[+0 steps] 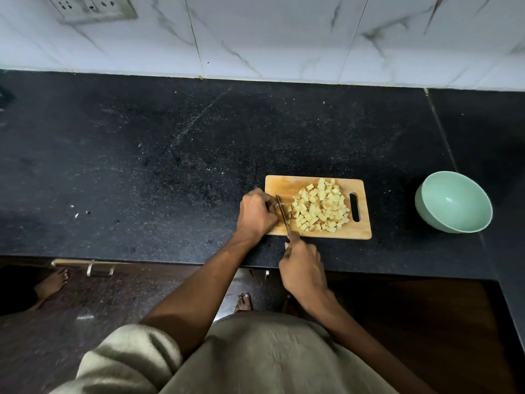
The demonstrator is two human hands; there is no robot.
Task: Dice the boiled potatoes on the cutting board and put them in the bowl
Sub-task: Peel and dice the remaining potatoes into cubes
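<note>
A wooden cutting board [360,234] lies on the black counter, carrying a pile of pale yellow diced potato [321,206] on its right half. At the board's left end my left hand [255,213] curls over a small remaining piece of potato, mostly hidden under the fingers. My right hand [302,268] grips the handle of a knife [282,213], whose blade stands against that piece just right of my left fingers. A mint-green bowl [454,201] sits to the right of the board and looks empty.
The black granite counter [170,166] stretches wide to the left and behind the board. A white marble-tiled wall [284,38] with a switch plate [91,7] backs it. Counter edge runs just under my right hand; bare feet show on the floor below.
</note>
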